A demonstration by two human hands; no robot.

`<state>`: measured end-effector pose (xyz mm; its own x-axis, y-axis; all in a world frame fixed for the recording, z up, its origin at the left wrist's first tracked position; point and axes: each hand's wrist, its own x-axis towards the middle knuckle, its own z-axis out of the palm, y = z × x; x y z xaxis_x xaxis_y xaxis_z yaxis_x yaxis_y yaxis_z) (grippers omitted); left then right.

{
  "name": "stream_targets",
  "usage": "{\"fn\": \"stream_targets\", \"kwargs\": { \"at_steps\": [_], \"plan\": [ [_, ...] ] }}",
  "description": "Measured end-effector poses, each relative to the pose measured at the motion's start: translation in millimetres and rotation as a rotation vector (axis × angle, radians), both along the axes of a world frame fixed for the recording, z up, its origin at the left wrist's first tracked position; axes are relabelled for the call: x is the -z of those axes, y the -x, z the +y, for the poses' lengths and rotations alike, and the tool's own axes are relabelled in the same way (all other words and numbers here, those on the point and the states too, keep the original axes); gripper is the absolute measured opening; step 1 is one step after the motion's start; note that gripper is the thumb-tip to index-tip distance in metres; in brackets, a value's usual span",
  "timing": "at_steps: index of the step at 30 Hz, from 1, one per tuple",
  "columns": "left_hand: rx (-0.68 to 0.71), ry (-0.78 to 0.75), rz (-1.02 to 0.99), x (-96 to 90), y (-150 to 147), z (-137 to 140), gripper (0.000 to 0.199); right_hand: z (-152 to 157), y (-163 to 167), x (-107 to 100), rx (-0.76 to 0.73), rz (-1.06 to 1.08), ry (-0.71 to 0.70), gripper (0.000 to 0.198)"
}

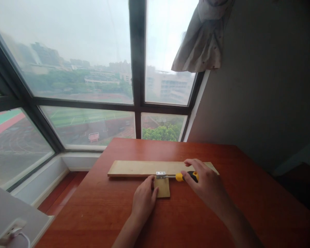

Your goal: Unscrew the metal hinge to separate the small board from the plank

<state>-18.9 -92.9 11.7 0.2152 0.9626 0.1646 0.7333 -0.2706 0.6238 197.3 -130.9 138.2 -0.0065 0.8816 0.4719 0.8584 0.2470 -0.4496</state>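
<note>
- Two bare hands work over a reddish-brown worktop (93, 213) in the head view, the left hand (144, 196) and the right hand (206, 181) coming in from the lower edge.
- The left grip is narrow, holding the small board (163, 190) by its left edge, with the thumb low down and the fingers up near the metal.
- The right grip is closed around the yellow-and-black handle of a screwdriver (180, 177); the index finger is raised above the handle.
- The screwdriver lies sideways, its thin shaft pointing left to the right-hand end of a silver metal plate (160, 175) with holes in it; whether the tip touches the plate is too small to tell.
- That plate sits at the near edge of the long board (136, 168), over the far end of the small board.
- The long board lies flat across the worktop, its right part partly hidden behind the right hand; the small board lies on the near side of it.
- Beyond the worktop stand large windows in a dark frame (137, 69), with trees (162, 133) and a sports field (88, 116) outside.
- A knotted pale curtain (204, 44) hangs at upper right, beside a grey wall (260, 86).
- At lower left, a white plug (17, 231) with a cable sits in a socket.
</note>
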Motion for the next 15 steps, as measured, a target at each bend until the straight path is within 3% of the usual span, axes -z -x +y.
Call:
{"fn": "stream_targets", "kwargs": {
  "at_steps": [4, 9, 15],
  "plan": [
    [0.013, 0.002, -0.021, 1.8, -0.3, -0.2, 0.034, 13.8, 16.5, -17.3, -0.097, -0.026, -0.042, 0.023],
    [0.02, -0.02, -0.038, 6.9, -1.2, 0.2, 0.035, 18.4, 29.5, -29.6, -0.331, -0.048, -0.05, 0.042],
    [0.011, -0.064, -0.055, 7.5, -2.0, -0.4, 0.035, 25.1, 31.2, -31.0, -0.114, -0.159, -0.006, 0.017]
  ]
}}
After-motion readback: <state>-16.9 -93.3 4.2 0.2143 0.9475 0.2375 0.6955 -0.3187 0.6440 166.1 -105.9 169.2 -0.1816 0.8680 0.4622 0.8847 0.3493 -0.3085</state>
